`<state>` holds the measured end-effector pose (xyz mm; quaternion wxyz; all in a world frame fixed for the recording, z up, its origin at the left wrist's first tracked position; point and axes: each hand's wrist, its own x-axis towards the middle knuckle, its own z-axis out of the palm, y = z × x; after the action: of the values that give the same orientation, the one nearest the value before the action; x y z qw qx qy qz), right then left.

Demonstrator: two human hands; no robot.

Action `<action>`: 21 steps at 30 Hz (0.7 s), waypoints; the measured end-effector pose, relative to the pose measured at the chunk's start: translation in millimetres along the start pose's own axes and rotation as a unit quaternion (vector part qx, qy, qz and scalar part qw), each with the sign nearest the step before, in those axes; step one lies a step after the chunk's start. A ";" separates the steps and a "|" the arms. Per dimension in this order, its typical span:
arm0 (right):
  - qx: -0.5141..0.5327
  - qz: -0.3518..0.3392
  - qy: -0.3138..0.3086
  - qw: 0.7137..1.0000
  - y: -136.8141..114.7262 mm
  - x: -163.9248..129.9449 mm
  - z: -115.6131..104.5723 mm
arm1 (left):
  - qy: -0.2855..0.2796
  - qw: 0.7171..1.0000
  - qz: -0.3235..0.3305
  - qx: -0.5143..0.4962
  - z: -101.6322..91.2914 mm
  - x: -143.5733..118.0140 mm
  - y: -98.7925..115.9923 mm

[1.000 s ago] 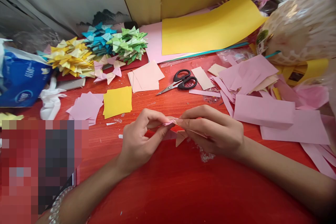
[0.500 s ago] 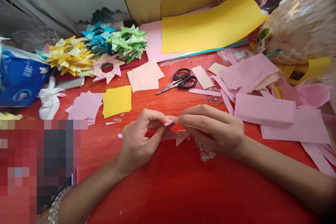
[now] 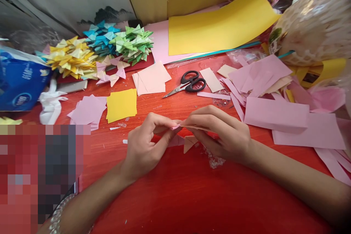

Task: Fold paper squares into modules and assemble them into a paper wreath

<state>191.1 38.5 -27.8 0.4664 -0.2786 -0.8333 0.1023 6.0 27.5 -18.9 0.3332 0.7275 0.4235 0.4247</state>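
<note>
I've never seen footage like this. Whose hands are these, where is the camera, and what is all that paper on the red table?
There is no machine here: a person wears a camera on the head, looking down at their own two hands. The left hand and right hand pinch a small pink folded paper piece between their fingertips, just above the red table. Beyond them lie black-handled scissors, a stack of yellow squares, a stack of pink squares and loose pink sheets. At the back left sit piles of finished folded pieces in yellow, blue and green. The blurred block at lower left is masked.
</note>
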 end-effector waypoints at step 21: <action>0.026 -0.011 -0.004 1.000 0.8 1.1 -1.4 | -0.009 0.999 -0.029 -0.039 0.2 0.4 -0.2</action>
<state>192.1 39.6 -26.6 0.4715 -0.2570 -0.8350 0.1201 6.2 27.9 -19.0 0.3771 0.7053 0.4248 0.4241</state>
